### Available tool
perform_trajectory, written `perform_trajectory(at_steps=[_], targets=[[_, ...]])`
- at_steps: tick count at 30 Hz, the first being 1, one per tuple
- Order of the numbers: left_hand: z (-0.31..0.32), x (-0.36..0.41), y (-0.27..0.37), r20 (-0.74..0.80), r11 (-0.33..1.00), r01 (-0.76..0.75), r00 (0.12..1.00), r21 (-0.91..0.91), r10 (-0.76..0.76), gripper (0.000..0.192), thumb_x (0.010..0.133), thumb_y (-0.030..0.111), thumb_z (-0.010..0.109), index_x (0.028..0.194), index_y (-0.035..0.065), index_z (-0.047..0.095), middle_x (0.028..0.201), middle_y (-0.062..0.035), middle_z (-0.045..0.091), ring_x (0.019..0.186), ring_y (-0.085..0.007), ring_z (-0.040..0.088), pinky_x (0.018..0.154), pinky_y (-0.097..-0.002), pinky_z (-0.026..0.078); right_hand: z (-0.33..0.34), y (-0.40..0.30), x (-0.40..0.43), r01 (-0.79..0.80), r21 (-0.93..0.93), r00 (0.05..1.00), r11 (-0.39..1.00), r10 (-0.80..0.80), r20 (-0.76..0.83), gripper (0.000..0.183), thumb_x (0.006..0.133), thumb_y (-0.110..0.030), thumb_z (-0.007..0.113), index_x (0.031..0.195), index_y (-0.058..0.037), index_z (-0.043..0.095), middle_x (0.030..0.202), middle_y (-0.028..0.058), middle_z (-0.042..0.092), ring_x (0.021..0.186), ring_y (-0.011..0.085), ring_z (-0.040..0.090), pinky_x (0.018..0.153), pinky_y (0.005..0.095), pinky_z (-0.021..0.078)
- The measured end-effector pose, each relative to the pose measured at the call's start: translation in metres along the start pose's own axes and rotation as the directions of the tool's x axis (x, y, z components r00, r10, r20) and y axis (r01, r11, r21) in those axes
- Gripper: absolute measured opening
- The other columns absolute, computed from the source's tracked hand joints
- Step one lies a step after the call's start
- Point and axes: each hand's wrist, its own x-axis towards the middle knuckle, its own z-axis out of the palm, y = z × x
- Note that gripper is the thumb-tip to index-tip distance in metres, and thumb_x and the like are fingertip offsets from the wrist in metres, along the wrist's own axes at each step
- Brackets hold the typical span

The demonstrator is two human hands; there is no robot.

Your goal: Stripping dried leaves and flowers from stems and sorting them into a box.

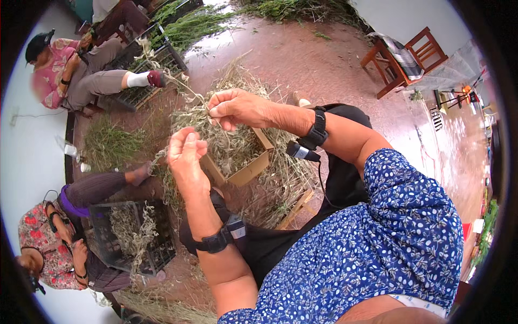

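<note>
My right hand (234,108) pinches a dried, leafy plant stem (190,90) between thumb and fingers, and its withered top stretches up and to the left. Just below and left of it, my left hand (188,152) is raised with curled fingers; whether it holds anything is unclear. Other dried stalks show behind that hand. Under both hands an uncovered cardboard box (250,169) holds pale, dried leaves and stems (226,146). Loose dry stalks (287,170) lie on the floor around the box. Each wrist wears a black strap.
Two people sit at the left, one beside a dark plastic crate (151,259) of dried plants. Another crate (162,60) stands near the upper-left person. Green plants (111,141) lie on the floor. A wooden chair (388,67) is at the upper right, and wooden slats (295,208) are near my legs.
</note>
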Motion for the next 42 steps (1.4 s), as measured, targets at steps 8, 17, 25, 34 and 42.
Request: perform_trajectory(at_steps=[8, 17, 25, 34, 42], targets=[[0.017, -0.002, 0.0, -0.025, 0.994, -0.046, 0.999, -0.095, 0.044, 0.021, 0.087, 0.015, 0.059, 0.104, 0.003, 0.056, 0.087, -0.002, 0.057, 0.068, -0.0073, 0.054, 0.064, -0.0216, 0.044, 0.01, 0.007, -0.015, 0.127, -0.354, 0.992, 0.926, -0.11, 0.068, 0.009, 0.083, -0.013, 0.058, 0.083, -0.0033, 0.059, 0.063, -0.0026, 0.051, 0.057, 0.0045, 0.048, 0.052, 0.0226, 0.0406], [0.0, 0.008, 0.001, -0.143, 0.973, -0.08, 0.988, -0.217, 0.049, 0.018, 0.086, 0.013, 0.06, 0.098, 0.0023, 0.053, 0.085, -0.0059, 0.058, 0.076, -0.0157, 0.057, 0.071, -0.0317, 0.047, 0.013, 0.015, -0.023, 0.191, -0.533, 0.971, 0.825, -0.081, 0.223, 0.013, 0.079, -0.013, 0.063, 0.085, -0.0031, 0.059, 0.068, -0.0011, 0.056, 0.06, 0.0065, 0.049, 0.054, 0.0243, 0.0412], [0.009, 0.009, -0.007, 0.274, 0.93, 0.035, 0.959, -0.366, 0.071, 0.037, 0.081, 0.016, 0.066, 0.107, -0.0068, 0.052, 0.115, -0.013, 0.053, 0.105, -0.0199, 0.05, 0.094, -0.0371, 0.037, -0.002, 0.007, -0.02, 0.046, -0.098, 0.915, 0.994, -0.002, 0.404, 0.056, 0.069, -0.024, 0.074, 0.113, -0.001, 0.049, 0.086, 0.0041, 0.056, 0.057, 0.0061, 0.047, 0.049, 0.0214, 0.0387], [0.021, 0.011, -0.007, 0.339, 0.936, 0.055, 0.938, -0.348, 0.071, 0.024, 0.083, 0.02, 0.064, 0.092, 0.0001, 0.055, 0.119, -0.0133, 0.052, 0.104, -0.0226, 0.051, 0.095, -0.0411, 0.038, -0.001, 0.011, -0.024, 0.009, 0.147, 0.946, 0.989, -0.056, 0.318, 0.022, 0.078, -0.015, 0.067, 0.096, -0.0053, 0.059, 0.068, -0.0027, 0.052, 0.049, 0.0048, 0.045, 0.044, 0.0193, 0.0347], [-0.001, 0.02, -0.005, 0.237, 0.894, -0.019, 0.961, -0.448, 0.139, 0.018, 0.082, 0.021, 0.064, 0.091, 0.008, 0.055, 0.104, -0.0049, 0.053, 0.092, -0.0207, 0.052, 0.084, -0.0361, 0.043, -0.024, 0.015, -0.024, 0.042, -0.081, 0.993, 0.996, -0.033, 0.109, 0.008, 0.083, -0.015, 0.06, 0.083, -0.0072, 0.059, 0.059, -0.0062, 0.049, 0.048, 0.003, 0.045, 0.044, 0.0199, 0.0356]])
